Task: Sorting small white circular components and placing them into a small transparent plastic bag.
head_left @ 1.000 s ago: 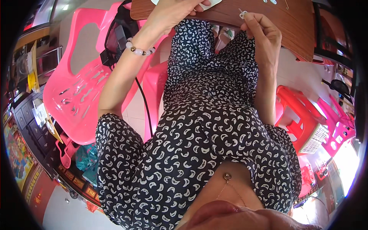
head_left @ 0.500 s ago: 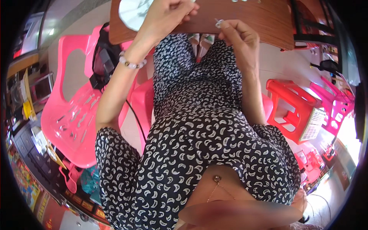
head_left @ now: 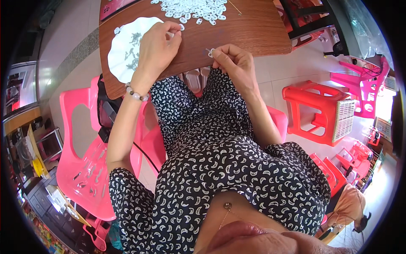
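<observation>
Fingers of the right hand, head view: thumb and forefinger pinched together on a small white piece, held up by the near edge of the brown tabletop. Left hand reaches across the right side of a wavy-rimmed white plate with dark bits on it; fingers bent, another white piece at their tips, whether gripped cannot tell. Pile of white pieces beyond, thin stick beside it. Step in hand looks like single-piece handling; next move probably calls for a light, steady pinch.
</observation>
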### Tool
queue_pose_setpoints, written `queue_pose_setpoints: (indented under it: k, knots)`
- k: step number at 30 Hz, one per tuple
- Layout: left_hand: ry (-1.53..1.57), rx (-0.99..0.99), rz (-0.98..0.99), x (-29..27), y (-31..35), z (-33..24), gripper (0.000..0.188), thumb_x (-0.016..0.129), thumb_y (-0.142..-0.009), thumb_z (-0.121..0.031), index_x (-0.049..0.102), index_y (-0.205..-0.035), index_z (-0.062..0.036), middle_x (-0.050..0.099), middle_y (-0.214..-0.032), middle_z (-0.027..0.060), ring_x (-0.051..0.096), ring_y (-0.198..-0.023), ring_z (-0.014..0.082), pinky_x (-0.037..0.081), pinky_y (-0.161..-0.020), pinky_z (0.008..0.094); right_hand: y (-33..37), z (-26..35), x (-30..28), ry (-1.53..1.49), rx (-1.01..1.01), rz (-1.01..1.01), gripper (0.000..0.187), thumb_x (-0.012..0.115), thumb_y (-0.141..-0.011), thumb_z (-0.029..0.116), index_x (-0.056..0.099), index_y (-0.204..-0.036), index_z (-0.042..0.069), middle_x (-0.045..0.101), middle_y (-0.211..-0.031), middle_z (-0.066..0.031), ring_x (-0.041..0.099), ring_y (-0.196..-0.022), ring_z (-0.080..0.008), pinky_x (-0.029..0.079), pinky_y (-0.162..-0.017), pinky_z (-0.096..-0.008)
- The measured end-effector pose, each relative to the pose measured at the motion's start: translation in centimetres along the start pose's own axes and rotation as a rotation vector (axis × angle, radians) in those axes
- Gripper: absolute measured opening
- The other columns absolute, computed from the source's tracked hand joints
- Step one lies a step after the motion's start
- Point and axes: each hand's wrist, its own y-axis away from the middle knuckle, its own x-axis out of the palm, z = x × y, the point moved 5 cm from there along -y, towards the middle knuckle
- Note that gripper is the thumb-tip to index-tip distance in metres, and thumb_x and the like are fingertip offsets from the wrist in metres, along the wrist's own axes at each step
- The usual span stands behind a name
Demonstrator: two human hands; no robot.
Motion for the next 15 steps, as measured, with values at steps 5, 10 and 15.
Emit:
queue_pose_setpoints:
  k: [5, 10, 15]
  knots:
    - [-0.302, 0.191, 0.018, 1.4, -1.8, -0.5, 0.025, 0.068, -0.081, -0.021, 0.067, -0.1, -0.0042, 0.062, -0.091, 0.0133, 0.058, -0.093, 0.031, 0.048, -0.081, 0.0402, -0.1, -0.1, -0.2, 0.001, 0.009, -0.004, 0.021, 0.065, -0.091, 0.019, 0.066, -0.09, -0.002, 0.065, -0.067, -0.0005, 0.052, -0.059, -0.0016, 0.039, -0.052, -0.019]
    - [-0.541, 0.215, 0.004, 1.8, -2.0, -0.7, 0.025, 0.068, -0.083, -0.025, 0.068, -0.097, -0.0046, 0.063, -0.086, 0.0099, 0.058, -0.086, 0.0288, 0.047, -0.074, 0.0394, 0.4, 0.6, -0.7, 0.008, -0.004, -0.016, 0.021, 0.065, -0.091, 0.019, 0.066, -0.09, -0.002, 0.066, -0.067, -0.001, 0.052, -0.059, -0.0019, 0.039, -0.053, -0.0193]
    - [-0.557, 0.21, 0.018, 1.9, -2.5, 0.0, 0.023, 0.067, -0.083, -0.024, 0.069, -0.095, -0.0048, 0.066, -0.085, 0.0089, 0.058, -0.085, 0.029, 0.048, -0.072, 0.0394, 0.1, 0.7, -0.6, 0.012, 0.011, -0.009, 0.021, 0.065, -0.091, 0.019, 0.066, -0.09, -0.002, 0.066, -0.068, -0.001, 0.053, -0.06, -0.0023, 0.04, -0.054, -0.0194]
